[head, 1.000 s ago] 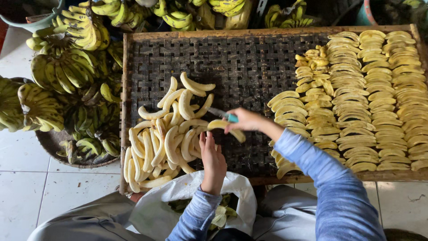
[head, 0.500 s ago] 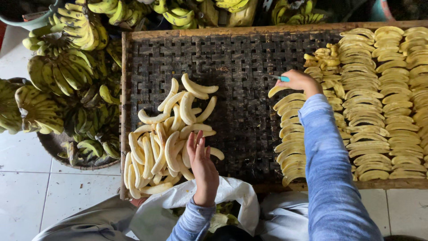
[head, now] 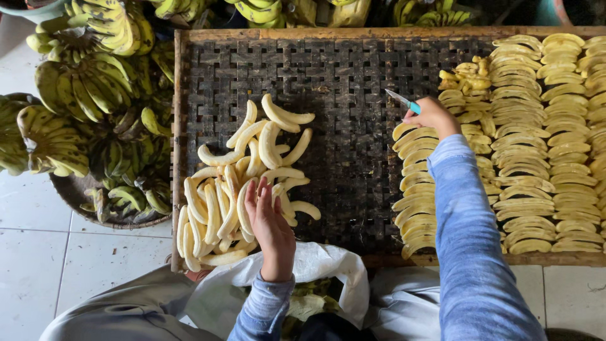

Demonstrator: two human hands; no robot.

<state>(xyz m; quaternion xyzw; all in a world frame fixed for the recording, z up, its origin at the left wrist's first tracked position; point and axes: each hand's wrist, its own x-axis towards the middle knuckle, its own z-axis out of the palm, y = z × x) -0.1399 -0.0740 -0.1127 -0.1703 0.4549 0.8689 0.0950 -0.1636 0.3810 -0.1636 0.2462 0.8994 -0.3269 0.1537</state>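
My left hand (head: 270, 222) lies flat and open on the peeled bananas (head: 243, 189), fingers together and pointing away from me, gripping nothing. The pile spreads under and beyond my fingertips and off to the left of the hand, pale whole fruit lying crosswise over one another on the woven tray (head: 344, 95). Just behind my left wrist, toward me, a white bag (head: 325, 271) gapes with green peel inside.

My right hand (head: 432, 117) is reached out across the tray, well apart from the left, and closed on a knife (head: 404, 102). Its teal handle sits in my fist and the thin blade sticks out to the upper left, over bare mat. My knuckles rest at the top of a column of banana slices (head: 420, 183), which runs from the hand back along my blue sleeve toward the near edge of the tray. Whether my fingers also touch a slice I cannot tell. More slices (head: 543, 139) lie in tidy rows to the right of that hand, filling that end of the tray.

Far to the left of my left hand, off the tray, unpeeled bunches (head: 82, 95) of green-yellow bananas are heaped in a basket (head: 76, 196) on the tiled floor, and more bunches line the far side of the tray.
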